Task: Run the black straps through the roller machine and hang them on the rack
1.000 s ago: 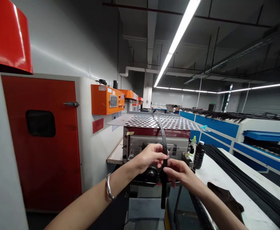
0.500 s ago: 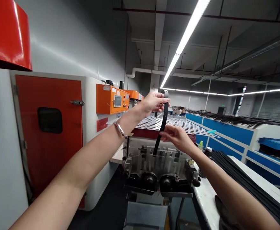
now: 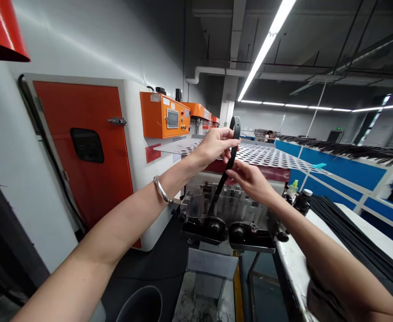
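Observation:
A black strap with small holes, looking like a belt (image 3: 219, 190), hangs in front of me, bent into a loop at its top. My left hand (image 3: 219, 144) pinches it just below the loop. Lower down, the fingers of my right hand (image 3: 248, 176) are closed on the same belt. Its lower end slants down to the left, in front of a machine (image 3: 238, 230) with a clear cover and two round dark rollers over black trays. Behind my hands lies a white perforated sheet (image 3: 260, 154) on top of the machine.
An orange control box (image 3: 164, 115) and an orange door (image 3: 85, 179) are on the left. Many black strips (image 3: 357, 237) lie on the white table at right, beside a dark bottle (image 3: 303, 201). A dark bin (image 3: 141, 306) stands below. Blue racks (image 3: 337, 167) and a distant person (image 3: 268, 135) are beyond.
My view has tilted down and turned a little left, bringing the bin into sight. The belt's lower end has swung to the left, and my hands are closer together on it.

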The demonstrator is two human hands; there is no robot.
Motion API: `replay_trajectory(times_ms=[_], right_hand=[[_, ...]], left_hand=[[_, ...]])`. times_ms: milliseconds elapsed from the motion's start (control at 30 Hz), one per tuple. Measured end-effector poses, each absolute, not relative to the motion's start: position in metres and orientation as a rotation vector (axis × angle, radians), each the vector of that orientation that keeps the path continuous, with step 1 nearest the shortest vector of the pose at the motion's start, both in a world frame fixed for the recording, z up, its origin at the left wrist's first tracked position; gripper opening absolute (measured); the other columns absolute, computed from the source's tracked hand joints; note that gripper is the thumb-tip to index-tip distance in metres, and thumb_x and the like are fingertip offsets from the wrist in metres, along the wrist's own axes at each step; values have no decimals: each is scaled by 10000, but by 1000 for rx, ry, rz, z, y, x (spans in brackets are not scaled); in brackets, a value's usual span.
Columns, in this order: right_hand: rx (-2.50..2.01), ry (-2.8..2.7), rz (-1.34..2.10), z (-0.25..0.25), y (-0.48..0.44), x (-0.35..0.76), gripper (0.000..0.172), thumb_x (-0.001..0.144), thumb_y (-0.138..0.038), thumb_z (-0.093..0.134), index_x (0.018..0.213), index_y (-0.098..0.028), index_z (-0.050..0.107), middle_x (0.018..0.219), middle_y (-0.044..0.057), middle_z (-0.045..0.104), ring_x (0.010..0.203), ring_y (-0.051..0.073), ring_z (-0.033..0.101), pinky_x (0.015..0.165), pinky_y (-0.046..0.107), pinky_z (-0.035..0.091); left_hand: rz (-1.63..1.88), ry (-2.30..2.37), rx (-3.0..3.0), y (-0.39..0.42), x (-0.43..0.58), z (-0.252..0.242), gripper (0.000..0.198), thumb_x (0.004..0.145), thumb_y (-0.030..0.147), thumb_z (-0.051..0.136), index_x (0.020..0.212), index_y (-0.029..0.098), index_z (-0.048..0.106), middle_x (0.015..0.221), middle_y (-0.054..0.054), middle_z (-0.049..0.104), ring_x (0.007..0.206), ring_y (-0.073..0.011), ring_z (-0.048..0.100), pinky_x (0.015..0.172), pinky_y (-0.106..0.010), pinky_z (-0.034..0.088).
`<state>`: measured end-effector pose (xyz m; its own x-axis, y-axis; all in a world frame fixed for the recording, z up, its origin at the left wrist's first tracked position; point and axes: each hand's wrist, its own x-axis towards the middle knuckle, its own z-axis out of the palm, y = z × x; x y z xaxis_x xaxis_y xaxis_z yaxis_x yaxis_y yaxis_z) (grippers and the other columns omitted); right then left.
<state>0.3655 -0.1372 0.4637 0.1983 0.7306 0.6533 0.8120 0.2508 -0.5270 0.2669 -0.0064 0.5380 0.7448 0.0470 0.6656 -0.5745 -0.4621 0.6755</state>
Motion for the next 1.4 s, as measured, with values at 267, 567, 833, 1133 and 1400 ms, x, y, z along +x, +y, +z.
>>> replay_trajectory(times_ms=[267,567,833,1133,1400], right_hand=[[-1647,-1581,-290,467,-150,368,235,943,-311,512,742,-214,439,695,8,659,672,182,683,601,248,467],[-1924,-1615,-569,452,-179,369,154,943,-316,546,909,-173,591,847,36,634,667,147,548,620,262,383],[-1910,-1510,-1,377,-228,330,276,983,-420,464,927,-208,632,810,19,646,709,160,568,618,253,381],[-1795,-996,296,174,-191,363,355,844,-463,603,1045,-176,658,1047,115,697,957,263,654,740,318,503],[-1810,-807,213,148,-146,382,266,770,-415,612,941,-220,673,1089,95,694,1074,297,607,935,393,452]], left_hand=[[756,-367,1889,-9,272,534,126,878,139,609,759,131,570,761,-59,648,503,-55,538,432,-225,441],[675,-345,2125,-13,273,512,252,867,188,614,642,185,501,515,35,502,420,-74,477,415,-240,356],[1016,-89,2421,-20,279,470,143,790,212,692,683,144,626,641,20,578,588,-97,505,576,-256,365],[1096,234,2131,-41,181,347,197,930,350,542,1074,245,626,940,-3,585,711,-107,525,655,-235,435],[594,734,1781,-56,123,194,381,879,538,524,1092,239,626,850,-11,573,755,-152,551,667,-245,487]])
